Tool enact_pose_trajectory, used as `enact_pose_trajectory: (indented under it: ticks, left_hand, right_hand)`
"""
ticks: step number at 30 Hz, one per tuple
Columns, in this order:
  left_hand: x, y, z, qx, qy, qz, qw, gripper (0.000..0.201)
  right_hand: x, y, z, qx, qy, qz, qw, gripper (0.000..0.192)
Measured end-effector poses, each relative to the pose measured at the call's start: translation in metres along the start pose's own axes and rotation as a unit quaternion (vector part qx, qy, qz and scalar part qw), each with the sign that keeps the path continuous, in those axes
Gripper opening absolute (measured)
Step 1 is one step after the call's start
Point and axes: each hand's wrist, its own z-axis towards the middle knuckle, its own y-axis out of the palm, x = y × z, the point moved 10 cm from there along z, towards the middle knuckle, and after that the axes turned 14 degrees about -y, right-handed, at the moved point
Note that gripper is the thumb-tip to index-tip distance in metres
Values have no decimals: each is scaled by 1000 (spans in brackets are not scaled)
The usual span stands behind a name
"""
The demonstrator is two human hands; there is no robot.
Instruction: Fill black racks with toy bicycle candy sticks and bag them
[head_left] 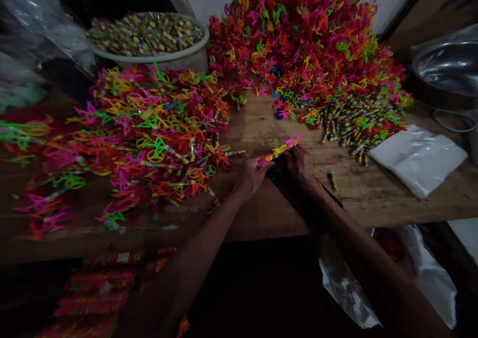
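A short row of pink, yellow and orange plastic toy pieces (279, 150) lies between my two hands above the wooden table. Closed at the row's left end is my left hand (249, 178), thumb and fingers against the pieces. My right hand (300, 166) has its fingers curled at the right end, partly hiding it. Under the hands, a dark, long flat object (286, 191) slants toward the table's front edge; its kind is unclear. One small patterned candy tube (333, 180) rests right of my right hand.
Toys with tubes (160, 129) are heaped at left; a taller heap of plastic pieces (298, 34) rises behind, with loose tubes (354, 116) at its right foot. A tub (203, 44) of tubes, white plastic bags (420, 159) and a metal bowl (448, 69) surround the wooden table (257, 114).
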Motion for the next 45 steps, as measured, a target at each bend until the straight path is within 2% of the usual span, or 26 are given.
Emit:
enact_pose_trajectory:
  ticks: [6, 10, 13, 15, 17, 20, 25, 32, 35, 38, 41, 45]
  left_hand:
    - [1, 3, -1, -9, 13, -13, 1000, 22]
    - [12, -4, -8, -24, 30, -26, 999, 52]
    - [28, -17, -9, 3, 23, 14, 1000, 64]
    - [41, -18, -5, 8, 14, 61, 998, 56]
    - [49, -12, 1, -8, 6, 97, 995, 39]
    - [50, -3, 10, -20, -10, 121, 992, 28]
    - [45, -5, 10, 17, -3, 129, 991, 24]
    - [48, 3, 5, 16, 21, 161, 987, 30]
    - [46, 3, 2, 33, 21, 173, 984, 26]
    - [46, 1, -1, 47, 21, 195, 979, 18]
    - [47, 1, -2, 34, 23, 216, 976, 21]
    - [53, 3, 2, -1, 56, 148, 987, 38]
  right_hand:
    - [0, 0, 0, -4, 10, -6, 1000, 15]
    - [-3, 0, -2, 4, 12, 0, 1000, 18]
    - [-5, 2, -3, -3, 24, 1, 1000, 21]
    - [-7, 2, -4, -8, 32, 3, 999, 22]
    - [-8, 1, -3, -12, 36, 14, 999, 22]
    - [-11, 4, 0, -32, 30, 39, 998, 22]
    - [-10, 5, 2, -40, 27, 43, 998, 20]
    - [-9, 5, 1, -31, 35, 46, 998, 23]
    - [-9, 0, -1, -14, 41, 34, 998, 21]
    - [-8, 1, -2, -30, 50, 16, 998, 18]
    - [-8, 0, -1, -37, 48, 4, 998, 19]
    - [-8, 1, 0, -47, 46, 11, 998, 20]
